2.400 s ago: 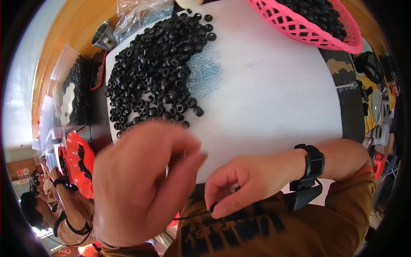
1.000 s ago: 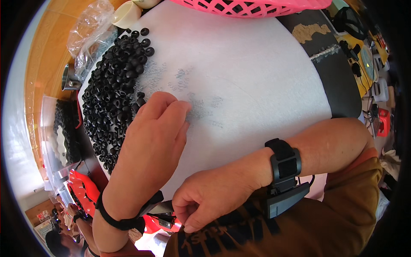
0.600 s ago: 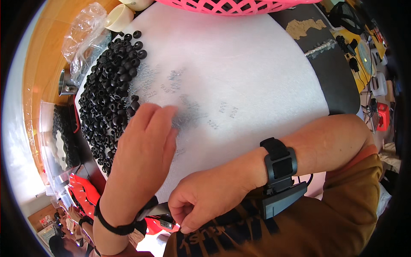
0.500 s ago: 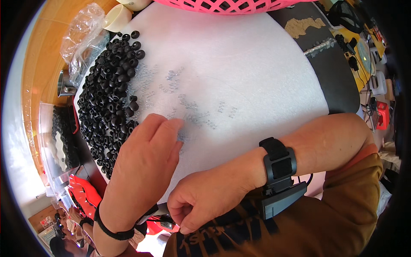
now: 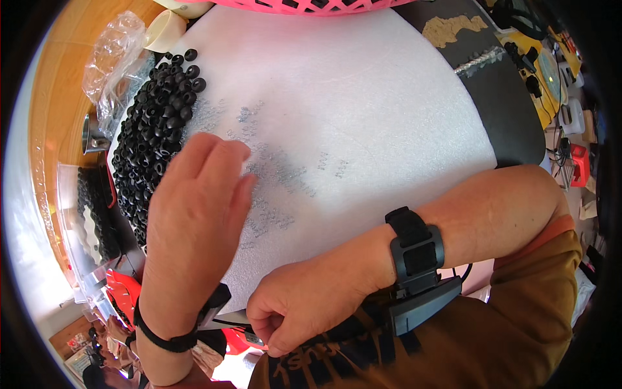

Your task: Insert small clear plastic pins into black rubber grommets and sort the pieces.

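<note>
Over the left part of a white foam-like sheet [image 5: 389,97], my left hand [image 5: 197,201] is held with bent fingers, the thumb a little apart from the forefinger. I see nothing between them, though the other fingertips are hidden. Beside it lies a heap of small black cap-like pieces with holes [image 5: 146,129]. Small thin metal springs [image 5: 282,172] are scattered around that hand, and two springs [image 5: 330,165] lie further right. My right hand [image 5: 311,301] is curled closed at the sheet's near edge, close to my body. Whatever its fingers hold is hidden.
A pink openwork basket [image 5: 298,6] stands at the far edge. Clear plastic wrap [image 5: 116,58] and a cream cup [image 5: 165,31] are at the far left, with a metal cup [image 5: 94,135] below. A clear bin [image 5: 71,207] with black pieces stands left.
My left hand has moved left and away from me, towards the black pieces, uncovering springs on the sheet. My right hand stays curled in nearly the same place. The view has shifted slightly.
</note>
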`<state>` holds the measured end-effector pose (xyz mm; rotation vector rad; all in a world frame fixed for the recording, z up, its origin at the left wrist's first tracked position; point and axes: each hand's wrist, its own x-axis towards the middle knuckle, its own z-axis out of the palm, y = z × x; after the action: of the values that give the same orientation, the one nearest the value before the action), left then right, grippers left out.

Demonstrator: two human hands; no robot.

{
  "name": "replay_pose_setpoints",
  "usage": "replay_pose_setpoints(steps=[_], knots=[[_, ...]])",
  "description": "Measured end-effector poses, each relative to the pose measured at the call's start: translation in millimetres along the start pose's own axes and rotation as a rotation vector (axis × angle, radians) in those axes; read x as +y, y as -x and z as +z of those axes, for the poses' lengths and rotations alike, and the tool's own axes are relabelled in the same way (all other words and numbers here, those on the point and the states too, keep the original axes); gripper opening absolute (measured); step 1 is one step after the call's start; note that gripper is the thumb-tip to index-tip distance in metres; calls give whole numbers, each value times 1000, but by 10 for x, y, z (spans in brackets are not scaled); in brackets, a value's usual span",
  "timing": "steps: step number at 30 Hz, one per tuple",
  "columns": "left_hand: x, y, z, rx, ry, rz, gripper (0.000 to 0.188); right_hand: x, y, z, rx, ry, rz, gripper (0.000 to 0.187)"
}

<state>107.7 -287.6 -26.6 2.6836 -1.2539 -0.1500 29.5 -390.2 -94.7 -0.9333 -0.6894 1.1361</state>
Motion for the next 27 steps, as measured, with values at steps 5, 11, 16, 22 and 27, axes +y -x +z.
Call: replay_pose_setpoints(steps=[5,11,16,22,27], knots=[[71,128,-16,-198,43,33,21,15,-5,18,22,6,-14,32],[63,217,-48,-269,150,-57,23,42,-22,12,14,10,-17,33],[63,152,-39,-282,107,-31,21,37,-32,19,8,23,-29,33],[-21,-109,29,-71,15,41,25,104,-67,64,92,-15,-64,20],[112,-63,-4,-160,33,71,34,40,-24,6,9,86,-43,31]])
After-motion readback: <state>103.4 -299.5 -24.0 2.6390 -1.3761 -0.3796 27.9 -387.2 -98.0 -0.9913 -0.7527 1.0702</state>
